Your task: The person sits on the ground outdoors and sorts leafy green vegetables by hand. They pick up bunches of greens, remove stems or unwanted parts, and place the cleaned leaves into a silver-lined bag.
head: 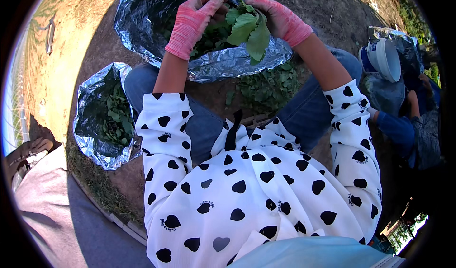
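My left hand (196, 20), in a pink and grey work glove, is raised over a large silver foil-lined bag (142, 29), its thumb and fingers bent close together. Whether anything is between those fingertips cannot be told. In a matching glove, my right hand (279, 18) grips the stem end of a bunch of green leafy seedlings (249, 33), whose broad toothed leaves hang down over the bag's near rim. More dark green leaves lie inside the bag. Between my crossed legs a heap of loose leaves (270, 88) rests on the soil.
A smaller silver foil bag (103, 157) holding leafy plants stands left of my knee. White buckets (388, 59) lie tilted at the right, near another person (399, 125) sitting in blue trousers. Grey fabric (46, 196) and a grass strip are at lower left.
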The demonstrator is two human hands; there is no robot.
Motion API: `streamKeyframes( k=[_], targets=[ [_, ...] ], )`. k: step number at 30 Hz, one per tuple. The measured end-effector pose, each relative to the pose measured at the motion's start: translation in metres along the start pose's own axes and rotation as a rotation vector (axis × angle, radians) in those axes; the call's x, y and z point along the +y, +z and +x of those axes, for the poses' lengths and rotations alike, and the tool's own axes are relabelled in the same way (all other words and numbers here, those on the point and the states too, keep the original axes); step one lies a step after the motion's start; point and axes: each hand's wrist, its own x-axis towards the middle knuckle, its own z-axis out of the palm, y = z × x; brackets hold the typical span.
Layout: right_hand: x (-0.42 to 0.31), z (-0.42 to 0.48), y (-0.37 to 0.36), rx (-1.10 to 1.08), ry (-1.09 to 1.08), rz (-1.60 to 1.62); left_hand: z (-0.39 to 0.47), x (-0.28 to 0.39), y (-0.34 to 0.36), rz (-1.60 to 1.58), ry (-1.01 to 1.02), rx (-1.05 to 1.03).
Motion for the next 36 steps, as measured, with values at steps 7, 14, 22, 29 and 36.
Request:
streamKeyframes(
  k=[7, 14, 22, 29, 36],
  targets=[
    [-0.001, 0.001, -0.024, -0.195, 0.066, 0.331, -0.003, -0.005, -0.01, 0.011, -0.038, 0.057],
    [-0.001, 0.012, -0.027, -0.077, -0.022, 0.539, -0.005, -0.003, -0.006, 0.034, -0.039, 0.051],
    [-0.019, 0.002, -0.016, -0.281, -0.136, 0.55, -0.008, 0.009, 0.003, 0.013, 0.012, -0.022],
    [-0.013, 0.001, -0.01, -0.124, -0.058, 0.236, -0.015, 0.018, 0.0, -0.057, 0.179, 0.149],
    [-0.007, -0.012, 0.024, -0.077, -0.113, -0.565, -0.014, 0.021, 0.0, 0.502, 0.673, 0.169]
  ],
)
